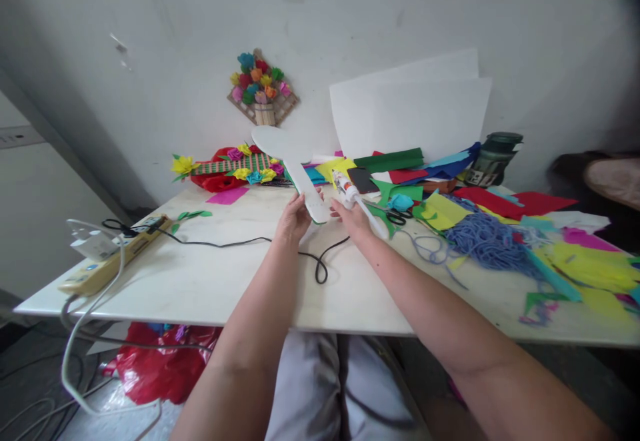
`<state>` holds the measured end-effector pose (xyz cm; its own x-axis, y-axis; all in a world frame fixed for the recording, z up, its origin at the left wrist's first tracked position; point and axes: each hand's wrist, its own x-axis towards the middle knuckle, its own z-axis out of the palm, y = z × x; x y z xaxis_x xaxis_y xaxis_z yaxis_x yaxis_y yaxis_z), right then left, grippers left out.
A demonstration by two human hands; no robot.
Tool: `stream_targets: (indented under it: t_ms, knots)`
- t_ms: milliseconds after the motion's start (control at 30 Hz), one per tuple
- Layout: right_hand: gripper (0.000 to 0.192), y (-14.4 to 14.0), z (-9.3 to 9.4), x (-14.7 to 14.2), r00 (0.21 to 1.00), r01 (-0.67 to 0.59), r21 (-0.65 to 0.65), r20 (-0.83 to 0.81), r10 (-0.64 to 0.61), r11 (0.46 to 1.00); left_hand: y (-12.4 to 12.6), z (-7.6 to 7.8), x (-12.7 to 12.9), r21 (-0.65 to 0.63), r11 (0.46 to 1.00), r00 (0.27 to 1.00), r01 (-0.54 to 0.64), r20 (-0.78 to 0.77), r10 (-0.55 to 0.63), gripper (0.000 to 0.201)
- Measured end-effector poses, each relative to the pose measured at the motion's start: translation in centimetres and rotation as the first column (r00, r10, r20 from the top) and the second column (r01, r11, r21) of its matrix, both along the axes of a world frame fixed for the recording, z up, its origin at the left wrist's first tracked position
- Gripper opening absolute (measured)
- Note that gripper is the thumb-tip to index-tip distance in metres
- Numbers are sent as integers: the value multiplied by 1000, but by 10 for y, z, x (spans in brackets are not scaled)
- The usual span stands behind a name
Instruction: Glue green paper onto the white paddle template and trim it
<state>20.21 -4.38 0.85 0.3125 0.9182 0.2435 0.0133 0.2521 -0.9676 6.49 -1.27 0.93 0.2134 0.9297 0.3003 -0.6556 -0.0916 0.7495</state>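
My left hand (296,217) grips the narrow lower end of a white spoon-shaped board cutout (303,178). The cutout tilts up and away, its rounded end pointing to the wall. Close to the cutout's lower edge, my right hand (354,218) is closed around a white hot glue gun (346,186). Its nozzle points away from me, and a white rear part lies over my wrist. A black cord (250,241) runs from beneath this hand to the left, toward a power strip (117,254). My right fingertips are near the cutout; contact is unclear.
Scissors (397,216), blue yarn (493,241) and coloured paper sheets (445,211) lie at right. A dark bottle (495,159) stands behind them. White boards (415,118) lean on the wall. Paper flowers (254,176) lie at the back left; green paper leaves (193,215) lie nearer.
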Motion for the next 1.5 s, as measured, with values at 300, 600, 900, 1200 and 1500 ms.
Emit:
stream_targets:
  t_ms: [300,600,900,1200,1500]
  knots:
    - [29,-1,-1,-11,986,-115,39,-113,119,993,-4,6,1,-51,992,992,112,67,-109,38]
    - [20,8,-5,-2,989,118,-12,-84,-119,993,-2,6,-5,-134,989,779,66,-612,-135,37]
    - [16,1,-1,-4,984,174,-152,48,-169,973,-4,13,-1,-292,956,671,26,-704,-234,23]
    - [28,19,-18,4,976,129,-164,194,-96,978,-9,15,5,-346,936,704,-61,-680,-205,10]
    - [28,22,-24,14,902,276,-234,399,-167,932,-11,9,10,-268,935,428,-233,-891,-149,20]
